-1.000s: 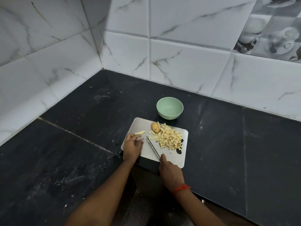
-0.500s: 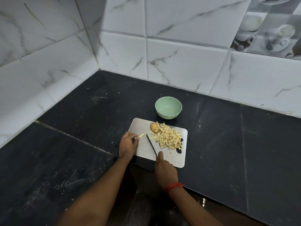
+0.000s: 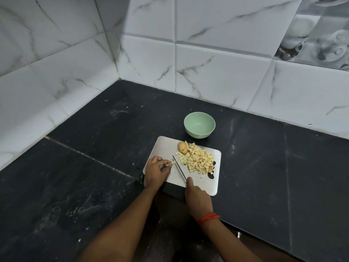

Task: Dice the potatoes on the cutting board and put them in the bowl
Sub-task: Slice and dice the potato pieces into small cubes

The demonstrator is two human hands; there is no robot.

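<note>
**On the steel board, one strip left to dice**

At the board's near-left corner, the left hand (image 3: pixel 155 173) is pinching a pale potato strip (image 3: pixel 173 163) between thumb and curled fingers. It is holding the strip flat on the cutting board (image 3: pixel 164 146), free end pointing right. Just right of that end, the knife (image 3: pixel 179 169) is lying at a slant, tip away from the person. Its blade is close beside the strip, though whether they are touching cannot be told. The right hand (image 3: pixel 198 197), a red thread (image 3: pixel 208 218) at its wrist, is clamping the handle, one finger reaching up toward the blade.

Further right, an unpeeled potato end (image 3: pixel 182 147) is sitting at the board's far side, touching the diced pile (image 3: pixel 198 160) that is spreading over the right half. Beyond the far edge, the green bowl (image 3: pixel 199 133) is standing on the dark counter (image 3: pixel 94 167), holding nothing yet.

Dicing seems to be nearing its close, and the transfer is not yet begun. The next move is calling for short crosswise cuts along the strip, the left fingertips backing away from the blade with each one. After that, the potato end is still waiting to be cut.

A second ago the strip was lying loose just past the left fingertips, and the knife was resting nearer the pile. Now the hand is gripping the strip and the blade is sitting at its end. Pile, potato end and bowl are staying put.
</note>
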